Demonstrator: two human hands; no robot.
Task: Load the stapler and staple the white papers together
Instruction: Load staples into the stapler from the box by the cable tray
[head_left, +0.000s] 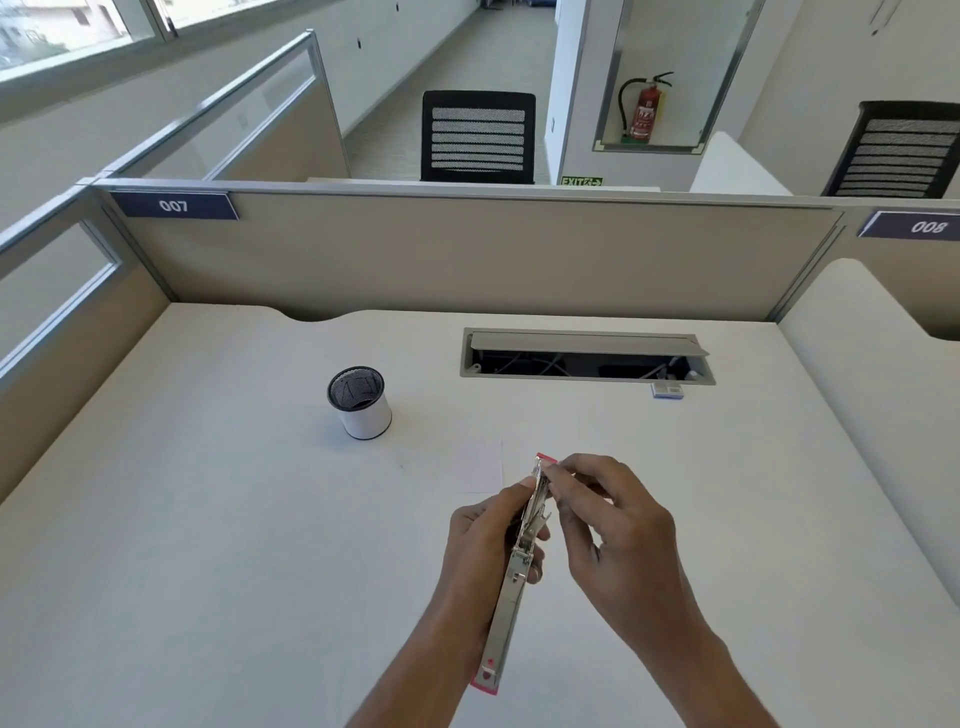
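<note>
Steadiness is needed: the opened pink-and-silver metal stapler (506, 613) is gripped by the left hand (480, 540), its front pinched by the right hand (613, 525); staples should be fed straight

Stapler (511, 597) silver, pink ends; pen cup (360, 409) white, black mesh.

One stapler (519, 551), two hands (left hand (483, 545), right hand (613, 525)), one mesh cup (360, 410). One small box (667, 389), two chairs (478, 137) (898, 150), one extinguisher (645, 111).

Bare left hand (483, 540) and right hand (618, 525) on bare forearms (691, 654), nails (529, 483) seemingly short.
</note>
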